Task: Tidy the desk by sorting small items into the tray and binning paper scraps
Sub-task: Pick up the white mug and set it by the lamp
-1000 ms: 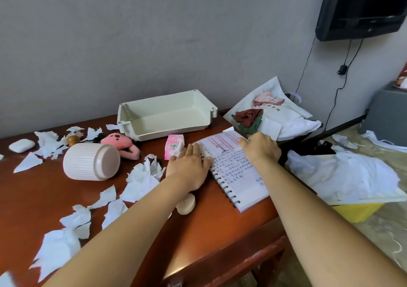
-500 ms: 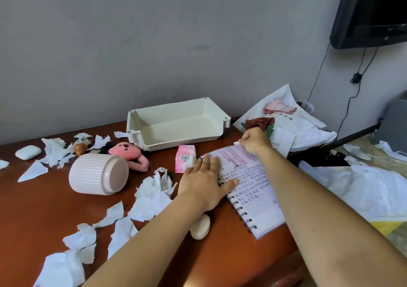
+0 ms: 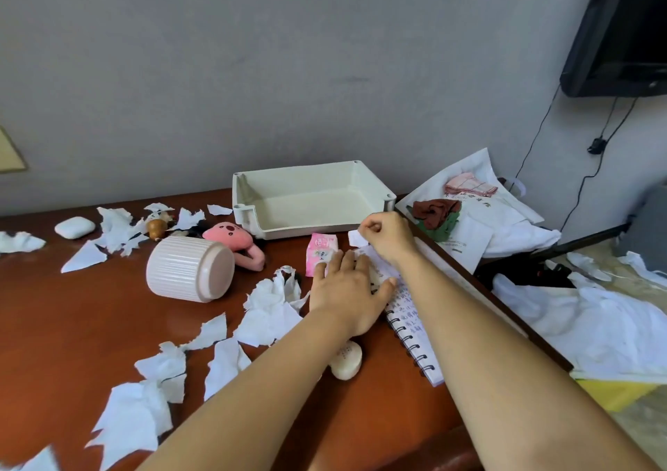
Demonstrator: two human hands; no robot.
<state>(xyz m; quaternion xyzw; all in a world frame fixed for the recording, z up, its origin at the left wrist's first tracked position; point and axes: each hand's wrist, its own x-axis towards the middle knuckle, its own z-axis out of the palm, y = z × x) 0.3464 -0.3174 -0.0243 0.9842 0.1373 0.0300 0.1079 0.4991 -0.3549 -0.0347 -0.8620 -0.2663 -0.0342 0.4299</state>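
Fingers [image 3: 367, 228] of the right hand [image 3: 389, 241] pinch a thin, easy-to-rip paper [image 3: 355, 238] by its edge, left hand [image 3: 348, 290] flat on the notebook [image 3: 415, 329].

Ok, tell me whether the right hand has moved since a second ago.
Yes. The right hand has shifted left, toward the tray's front right corner, and now pinches paper there.

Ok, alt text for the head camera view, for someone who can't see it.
A person's left hand presses flat on a spiral notebook while the right hand pinches a page corner; torn paper scraps litter the desk near an empty tray.
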